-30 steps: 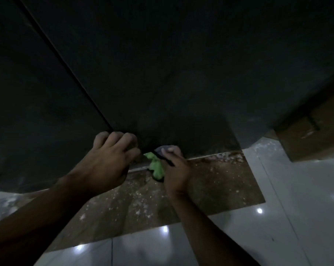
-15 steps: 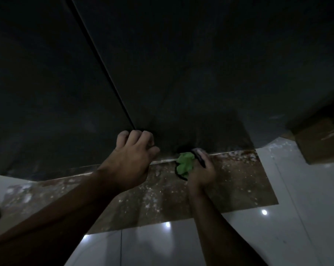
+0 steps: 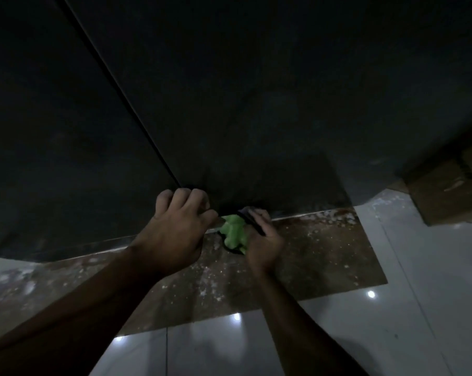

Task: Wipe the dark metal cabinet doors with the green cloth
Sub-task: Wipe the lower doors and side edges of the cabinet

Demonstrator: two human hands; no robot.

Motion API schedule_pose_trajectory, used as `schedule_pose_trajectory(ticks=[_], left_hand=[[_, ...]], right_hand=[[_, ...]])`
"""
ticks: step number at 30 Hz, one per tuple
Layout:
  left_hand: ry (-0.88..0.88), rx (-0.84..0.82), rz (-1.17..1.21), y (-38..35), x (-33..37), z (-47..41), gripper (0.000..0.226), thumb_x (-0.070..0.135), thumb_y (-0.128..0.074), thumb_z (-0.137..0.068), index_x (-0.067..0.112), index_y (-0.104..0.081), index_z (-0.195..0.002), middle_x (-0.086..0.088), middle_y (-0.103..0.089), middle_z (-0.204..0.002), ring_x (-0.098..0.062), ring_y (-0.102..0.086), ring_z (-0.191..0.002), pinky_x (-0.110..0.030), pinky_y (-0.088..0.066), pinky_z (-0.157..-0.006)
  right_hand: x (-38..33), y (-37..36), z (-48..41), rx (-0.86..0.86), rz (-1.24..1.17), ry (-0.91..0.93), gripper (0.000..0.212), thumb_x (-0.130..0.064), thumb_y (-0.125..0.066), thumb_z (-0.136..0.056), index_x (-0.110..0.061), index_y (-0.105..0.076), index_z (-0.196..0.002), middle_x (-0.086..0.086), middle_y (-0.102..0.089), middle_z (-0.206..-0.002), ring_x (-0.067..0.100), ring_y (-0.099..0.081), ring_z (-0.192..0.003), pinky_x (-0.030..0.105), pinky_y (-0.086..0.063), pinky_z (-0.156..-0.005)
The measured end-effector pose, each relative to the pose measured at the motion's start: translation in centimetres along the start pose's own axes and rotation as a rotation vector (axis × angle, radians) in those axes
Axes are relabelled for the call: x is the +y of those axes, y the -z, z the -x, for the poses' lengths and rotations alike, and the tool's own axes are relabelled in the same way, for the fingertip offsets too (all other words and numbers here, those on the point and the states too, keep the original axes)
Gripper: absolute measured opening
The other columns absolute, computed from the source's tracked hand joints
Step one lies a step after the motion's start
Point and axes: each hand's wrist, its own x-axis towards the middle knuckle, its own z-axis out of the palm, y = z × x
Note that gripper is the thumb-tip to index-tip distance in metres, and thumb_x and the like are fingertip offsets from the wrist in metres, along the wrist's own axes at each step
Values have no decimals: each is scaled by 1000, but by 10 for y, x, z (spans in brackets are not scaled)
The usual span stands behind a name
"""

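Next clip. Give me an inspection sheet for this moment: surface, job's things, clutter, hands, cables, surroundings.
Surface: dark metal cabinet doors, dull and smudged, with a seam running down to their lower edge.
Job's things: green cloth, crumpled, at the doors' lower edge beside the seam's foot.
Clutter: white specks and dust on the brown floor patch.
Hands: left hand curls its fingers at the doors' lower edge; right hand holds the cloth, with a dark strip across its fingers, too dim to identify.
Cables: nothing seen.
Surroundings: glossy white floor tiles showing light reflections; brown box-like shape at the right.
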Motion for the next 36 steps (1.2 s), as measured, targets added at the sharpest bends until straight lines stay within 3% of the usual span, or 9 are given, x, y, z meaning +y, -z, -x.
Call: schedule_pose_trajectory(ticks=[7, 11, 15, 18, 22, 27, 29, 33, 36], left_hand=[[-159, -73, -17, -11, 3, -2, 43, 32, -33, -76, 30, -68, -102, -5, -54, -109, -24, -42, -103, -50, -47, -88], [-126, -59, -21, -18, -2, 6, 45, 35, -31, -77, 27, -70, -99, -8, -57, -107, -25, -41, -100, -50, -43, -90], [-75, -61, -28, -20, -14, 11, 43, 36, -32, -73, 28, -69, -93, -9, -57, -105, -26, -40, -97, -52, -46, -85], [-42, -41, -37, -21, -22, 15, 41, 31, -33, -70, 29, -68, -92, -9, -56, -107, -28, -41, -99, -50, -38, -88], [-51, -20, -55, -17, -31, 17, 35, 23, -55, -62, 25, -68, -95, -11, -54, -105, -29, -39, -97, -49, -50, -77], [-52, 17, -75, -17, -32, 19, 47, 29, -34, -67, 25, -70, -97, -11, -55, -106, -29, -40, -96, -45, -47, -77], [-61, 39, -65, -16, -27, 19, 45, 28, -34, -69, 24, -69, -97, -11, -55, -108, -29, -42, -97, -44, -39, -84], [-144, 124, -37, -11, -15, 11, 39, 27, -37, -75, 26, -66, -100, -8, -54, -113, -28, -44, -103, -42, -26, -91], [-196, 209, 5, -5, 0, -5, 34, 25, -49, -73, 29, -64, -104, -6, -51, -117, -27, -43, -108, -44, -25, -93]], right_hand=[[27, 45, -55, 358, 45, -96, 36, 15, -54, -83, -14, -71, -97, 12, -71, -108, 26, -67, -101, 39, -56, -91], [33, 29, -53, 452, 22, -163, 34, 17, -54, -84, -2, -69, -108, 14, -68, -110, 15, -64, -93, 10, -50, -75], [39, 6, -27, 287, 88, -189, 36, 17, -61, -81, -15, -72, -94, 4, -69, -106, 19, -66, -102, 8, -49, -73], [43, -15, -6, 126, 168, -179, 23, 11, -65, -82, -3, -75, -97, 9, -71, -107, 20, -64, -103, 10, -49, -84], [53, -34, 15, 13, 319, 15, 18, -3, -65, -81, -9, -76, -94, 4, -72, -99, 16, -67, -95, 35, -56, -90], [47, -43, 26, -146, 520, 291, 28, 10, -66, -76, -8, -78, -92, 0, -74, -96, -2, -62, -93, 5, -44, -87], [49, -38, 22, -156, 500, 250, 27, 7, -64, -78, -10, -78, -93, -4, -73, -99, 3, -65, -94, 11, -48, -88], [34, 0, -2, 85, 174, -75, 40, 5, -60, -88, -30, -77, -98, 2, -72, -113, 16, -67, -106, 40, -55, -95], [-6, 44, -35, 281, 65, -138, 45, 7, -62, -88, -33, -71, -106, -4, -70, -116, 10, -66, -110, 37, -54, -98]])
